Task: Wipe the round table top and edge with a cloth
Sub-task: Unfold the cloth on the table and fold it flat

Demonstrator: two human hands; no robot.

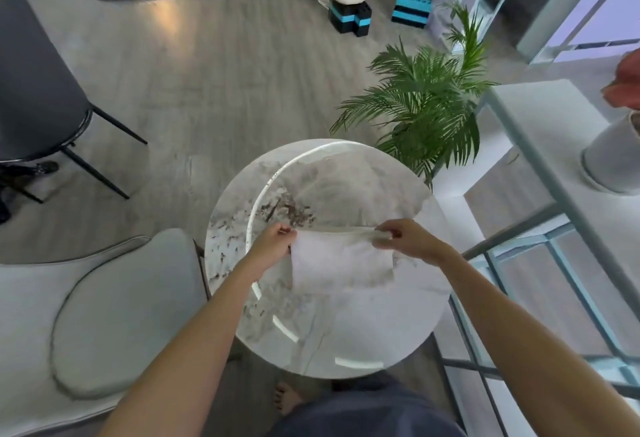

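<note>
A round marble-patterned table (346, 339) stands right in front of me, glossy, with a ring light reflected on it and dark veining at its left. A white cloth (341, 262) hangs stretched above the middle of the top, held by its upper edge. My left hand (273, 244) pinches the cloth's upper left corner. My right hand (407, 239) pinches the upper right corner, where the fabric is bunched. The cloth's lower edge hangs close to the table surface; contact cannot be told.
A light grey cushioned chair (114, 308) touches the table's left side. A dark chair (38, 90) stands far left. A potted palm (429, 104) sits behind the table at right. A white glass-framed shelf (554, 173) with a pot (613, 156) runs along the right.
</note>
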